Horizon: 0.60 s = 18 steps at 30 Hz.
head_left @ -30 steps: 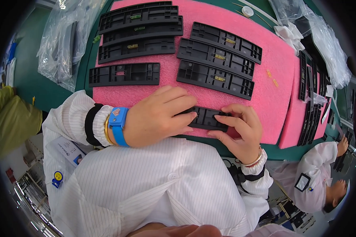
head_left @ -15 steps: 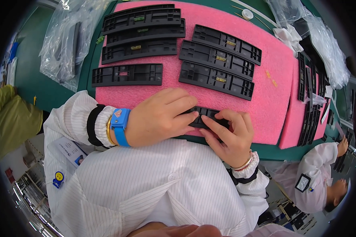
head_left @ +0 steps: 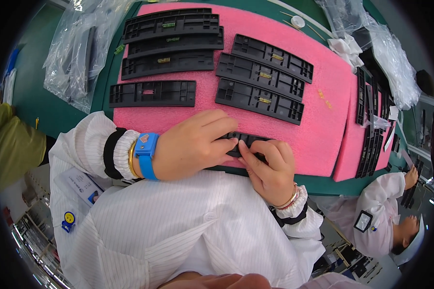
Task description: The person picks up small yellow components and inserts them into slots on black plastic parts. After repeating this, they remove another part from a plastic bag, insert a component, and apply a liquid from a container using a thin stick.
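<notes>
Both of my hands are closed on one black ribbed plastic strip (head_left: 246, 137) at the near edge of the pink foam mat (head_left: 318, 139). My left hand (head_left: 193, 144) grips its left part, thumb and fingertips near the middle. On the right part, my right hand (head_left: 270, 168) presses with thumb and index finger close to the left fingertips. Whatever lies between the fingertips is hidden. Beyond my left hand lies a similar black strip (head_left: 173, 93) with a pink-looking window. Ahead of my right hand, several black strips (head_left: 260, 101) carry yellowish clear inserts.
More black strips (head_left: 171, 26) overlap at the far left, with green inserts. Two small yellow pieces (head_left: 325, 98) lie on the foam. A plastic bag (head_left: 72, 53) is at the left, and a white round cap (head_left: 298, 21) at the back. A co-worker (head_left: 381, 212) is at the right.
My right hand has shifted slightly left along the strip, its thumb nearer my left fingertips. The whole view has moved a little; my left hand keeps its hold.
</notes>
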Available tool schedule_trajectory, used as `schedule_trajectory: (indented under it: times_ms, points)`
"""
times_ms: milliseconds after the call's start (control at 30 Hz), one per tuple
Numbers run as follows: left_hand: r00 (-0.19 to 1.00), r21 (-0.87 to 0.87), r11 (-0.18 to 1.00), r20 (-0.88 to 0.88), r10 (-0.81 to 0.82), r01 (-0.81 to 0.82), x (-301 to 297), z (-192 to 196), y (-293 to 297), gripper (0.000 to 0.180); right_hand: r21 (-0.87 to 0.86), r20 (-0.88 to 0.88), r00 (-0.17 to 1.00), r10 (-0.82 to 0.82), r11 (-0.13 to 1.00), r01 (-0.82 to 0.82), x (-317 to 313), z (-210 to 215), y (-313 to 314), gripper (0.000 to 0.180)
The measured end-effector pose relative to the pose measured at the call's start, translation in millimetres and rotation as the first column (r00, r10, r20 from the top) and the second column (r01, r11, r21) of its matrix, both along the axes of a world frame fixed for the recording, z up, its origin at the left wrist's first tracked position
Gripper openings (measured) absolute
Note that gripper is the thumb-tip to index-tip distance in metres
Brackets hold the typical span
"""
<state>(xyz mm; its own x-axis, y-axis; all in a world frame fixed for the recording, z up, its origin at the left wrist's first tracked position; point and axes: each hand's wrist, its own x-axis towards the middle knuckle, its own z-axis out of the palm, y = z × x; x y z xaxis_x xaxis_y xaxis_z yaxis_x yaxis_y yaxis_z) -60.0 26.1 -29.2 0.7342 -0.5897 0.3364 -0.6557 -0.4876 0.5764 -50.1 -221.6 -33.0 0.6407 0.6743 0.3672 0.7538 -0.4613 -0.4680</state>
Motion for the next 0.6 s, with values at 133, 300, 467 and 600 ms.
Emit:
schedule_trajectory:
  times_ms: [133, 300, 467, 600]
  points:
    - [0.998, -0.032, 0.999, -0.056, -0.005, 0.003, 4.5, 1.5, 2.1, 0.039, 0.007, -0.096, 0.995, 0.013, 1.000, -0.013, 0.7, 3.3, -3.1, 0.039]
    - [0.998, -0.070, 0.997, -0.050, 0.024, -0.028, 1.8, 1.3, -0.2, 0.034, 0.011, -0.029, 1.000, -0.005, 1.000, 0.006, -1.9, 5.3, -12.0, 0.035]
    - [0.984, -0.009, 0.990, 0.104, 0.143, -0.143, -4.3, 5.9, -5.7, 0.035, -0.002, 0.078, 0.979, -0.191, 0.982, 0.191, 3.8, 6.0, -18.9, 0.030]
    - [0.979, 0.008, 0.987, 0.127, 0.157, -0.160, -7.0, -6.9, -4.6, 0.036, 0.018, 0.150, 0.971, -0.188, 0.982, 0.188, 10.2, 13.2, -21.1, 0.027]
